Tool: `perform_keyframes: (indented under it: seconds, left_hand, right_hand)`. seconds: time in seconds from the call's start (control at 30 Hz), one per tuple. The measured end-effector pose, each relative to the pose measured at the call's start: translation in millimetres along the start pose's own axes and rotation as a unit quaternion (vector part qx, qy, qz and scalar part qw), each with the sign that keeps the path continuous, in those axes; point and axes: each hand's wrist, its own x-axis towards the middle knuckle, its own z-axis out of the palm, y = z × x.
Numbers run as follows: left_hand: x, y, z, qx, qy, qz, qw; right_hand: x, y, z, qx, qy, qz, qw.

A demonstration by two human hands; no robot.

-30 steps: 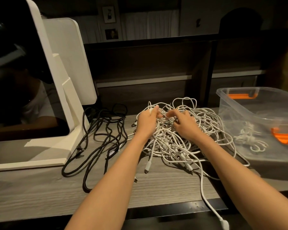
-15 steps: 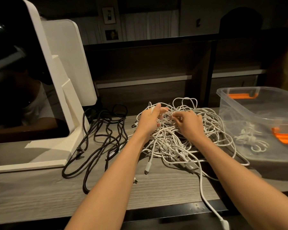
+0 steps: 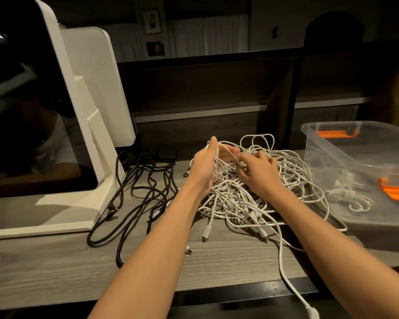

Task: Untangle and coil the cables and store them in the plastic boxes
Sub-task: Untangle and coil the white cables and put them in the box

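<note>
white cables (image 3: 251,192) tangled on desk (image 3: 55,268) beside plastic box (image 3: 332,143) | left hand (image 3: 205,168) grips raised strands | right hand (image 3: 260,173) seemingly pinches strand | forearms extended, converging

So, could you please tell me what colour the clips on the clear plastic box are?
Orange, clearest in the head view: the clips on the plastic box.

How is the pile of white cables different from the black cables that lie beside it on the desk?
The white cables form a dense, knotted heap; the black cables lie in loose, long loops, flatter on the desk. Both hands work in the white cables: the left hand holds several strands and the right hand pinches into the tangle, while nothing touches the black cables. The white cables lie nearer the plastic box; the black ones lie by the white stand. Both are still uncoiled.
</note>
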Motion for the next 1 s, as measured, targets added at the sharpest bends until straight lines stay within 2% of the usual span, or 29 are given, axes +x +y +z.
perform_keyframes:
  seconds: [0.07, 0.17, 0.3, 0.37, 0.43, 0.53, 0.67, 0.77, 0.87, 1.0]
  left_hand:
    - [0.4, 0.1, -2.3, -0.043, 0.008, -0.005, 0.999]
    - [1.3, 2.5, -5.4, -0.088, 0.006, -0.039, 0.995]
    - [-0.2, 8.3, -5.5, -0.215, -0.050, -0.132, 0.966]
    - [0.5, 8.0, -7.0, -0.273, -0.057, -0.173, 0.945]
    - [2.1, 6.4, -8.5, -0.303, -0.032, -0.202, 0.931]
    - [4.8, 2.4, -10.9, -0.231, 0.026, -0.192, 0.954]
    - [5.0, -1.4, -8.1, -0.025, 0.050, -0.132, 0.990]
    - [2.6, -2.0, 0.3, 0.134, 0.017, -0.083, 0.987]
    - [1.9, -3.7, 4.8, 0.225, -0.042, -0.068, 0.971]
    - [4.8, -3.0, 2.8, 0.191, -0.125, -0.101, 0.968]
  right_hand:
    - [0.6, -0.5, 0.4, -0.009, -0.036, 0.026, 0.999]
    - [2.5, 0.8, 3.9, -0.030, -0.047, 0.043, 0.998]
    - [3.4, 4.2, 6.1, -0.064, -0.049, 0.066, 0.995]
    - [2.3, 4.5, 5.6, -0.070, -0.037, 0.064, 0.995]
    - [1.5, 5.9, 4.1, -0.053, 0.013, 0.057, 0.997]
    - [0.3, 9.0, 0.3, 0.041, 0.103, 0.051, 0.993]
    - [-0.6, 6.2, -2.3, 0.093, 0.168, -0.033, 0.981]
    - [-1.6, -0.1, -6.0, 0.095, 0.201, -0.065, 0.973]
    - [0.4, -1.6, -6.2, 0.078, 0.216, -0.057, 0.972]
    - [3.4, -0.6, -4.3, 0.061, 0.205, -0.011, 0.977]
